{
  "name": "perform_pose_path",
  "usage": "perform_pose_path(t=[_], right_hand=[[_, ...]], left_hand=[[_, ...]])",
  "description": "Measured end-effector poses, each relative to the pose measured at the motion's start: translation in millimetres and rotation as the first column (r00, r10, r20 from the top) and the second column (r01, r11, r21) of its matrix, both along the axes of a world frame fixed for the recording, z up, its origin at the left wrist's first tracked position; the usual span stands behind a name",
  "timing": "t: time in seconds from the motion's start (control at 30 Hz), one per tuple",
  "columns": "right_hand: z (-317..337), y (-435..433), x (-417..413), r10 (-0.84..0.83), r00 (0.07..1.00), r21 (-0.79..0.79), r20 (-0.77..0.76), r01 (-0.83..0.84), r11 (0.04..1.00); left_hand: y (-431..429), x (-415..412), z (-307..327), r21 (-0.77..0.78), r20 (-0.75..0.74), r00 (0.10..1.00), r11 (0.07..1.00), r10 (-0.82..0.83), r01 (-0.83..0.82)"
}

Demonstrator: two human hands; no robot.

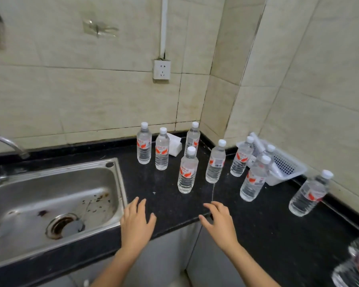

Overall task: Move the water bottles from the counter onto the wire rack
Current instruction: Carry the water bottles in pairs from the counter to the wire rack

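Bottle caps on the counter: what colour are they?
White, every cap in sight; clearest in the head view.

Dim even light, wide-angle edge bending, blurred lower-right corner

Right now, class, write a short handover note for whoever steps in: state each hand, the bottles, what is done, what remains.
Left hand: open, empty, over the counter's front edge.
Right hand: open, empty, beside it.
Water bottles: eight stand upright on the black counter; nearest is the front bottle. Another stands by the white basket.
Wire rack: not in view.
Done: nothing visibly moved.
Left: carry every bottle to the rack.
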State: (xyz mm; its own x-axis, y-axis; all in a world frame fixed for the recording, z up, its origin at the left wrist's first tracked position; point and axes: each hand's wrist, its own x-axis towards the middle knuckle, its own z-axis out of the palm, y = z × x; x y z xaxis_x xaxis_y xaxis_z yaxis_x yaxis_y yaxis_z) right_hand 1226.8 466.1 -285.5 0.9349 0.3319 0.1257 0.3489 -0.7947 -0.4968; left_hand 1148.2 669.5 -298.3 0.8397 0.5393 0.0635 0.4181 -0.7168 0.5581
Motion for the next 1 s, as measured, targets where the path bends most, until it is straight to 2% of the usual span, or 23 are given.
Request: perform_pose_path(t=[0.13, 0.27, 0.47, 0.57, 0.67, 0.8, 0.9, 1.0], right_hand=[[-22, 15, 27, 0.009, 0.994, 0.045, -0.112, -0.004, 0.999], [-37, 39, 53, 0.020, 0.986, 0.064, -0.165, -0.009, 0.998], [-34, 74, 96, -0.075, 0.979, 0.107, -0.188, 0.096, 0.990], [-33, 87, 111, -0.150, 0.966, 0.185, -0.209, 0.190, 0.964], [-34, 103, 122, -0.259, 0.931, 0.287, -0.258, 0.329, 0.899], [-39, 127, 128, -0.433, 0.861, 0.415, -0.266, 0.508, 0.755], [-41, 138, 133, -0.508, 0.819, 0.462, -0.267, 0.572, 0.678], [-38, 148, 148, -0.511, 0.820, 0.498, -0.258, 0.566, 0.657]], left_hand=[[5, 14, -24, -0.075, -0.082, 0.995, 0.995, 0.056, -0.063], [26, 36, -39, -0.083, -0.155, 0.983, 0.990, 0.100, -0.114], [63, 96, -44, -0.171, -0.108, 0.991, 0.980, 0.081, -0.099], [80, 132, -45, -0.190, -0.079, 0.995, 0.979, 0.058, -0.072], [91, 162, -48, -0.244, -0.080, 0.997, 0.969, 0.017, -0.036], [99, 187, -60, -0.341, -0.048, 0.999, 0.940, 0.006, -0.022], [99, 201, -66, -0.445, -0.020, 1.000, 0.895, 0.020, -0.027], [97, 219, -67, -0.489, 0.024, 0.999, 0.872, 0.035, -0.019]])
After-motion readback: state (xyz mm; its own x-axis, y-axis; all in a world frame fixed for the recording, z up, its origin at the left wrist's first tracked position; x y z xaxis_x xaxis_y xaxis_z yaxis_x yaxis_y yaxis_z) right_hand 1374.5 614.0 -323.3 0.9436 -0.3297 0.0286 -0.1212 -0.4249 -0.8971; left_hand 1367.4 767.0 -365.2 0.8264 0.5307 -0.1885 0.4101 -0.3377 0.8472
